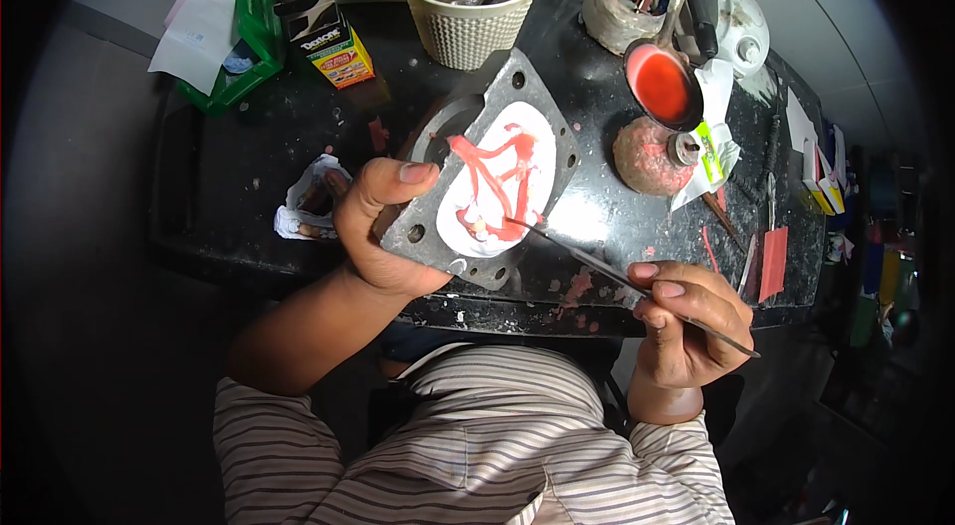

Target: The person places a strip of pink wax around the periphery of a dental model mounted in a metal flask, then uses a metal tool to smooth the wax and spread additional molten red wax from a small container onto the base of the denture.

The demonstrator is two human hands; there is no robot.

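Observation:
My left hand (373, 227) grips a grey metal dental flask half (542, 92) by its near left side, the thumb on its upper face. The flask is tilted over the front of the bench. White plaster (542, 167) fills it, with strips of red wax (484, 172) laid across in a branching frame. A small cream-coloured bit (478, 226) sits near the wax's lower end. In my right hand (696, 316) is a thin metal wax carver (587, 258), pinched between thumb and fingers. Its tip meets the wax at the lower right, apparently touching it.
A ladle of red melted wax (662, 86) stands over a round, wax-spattered burner (645, 157). Wax sheet (774, 264) and thin tools lie at right. A plaster piece (298, 217) rests at left. Behind are a cream basket of tools (468, 33), a small box (333, 48) and a green container (261, 18).

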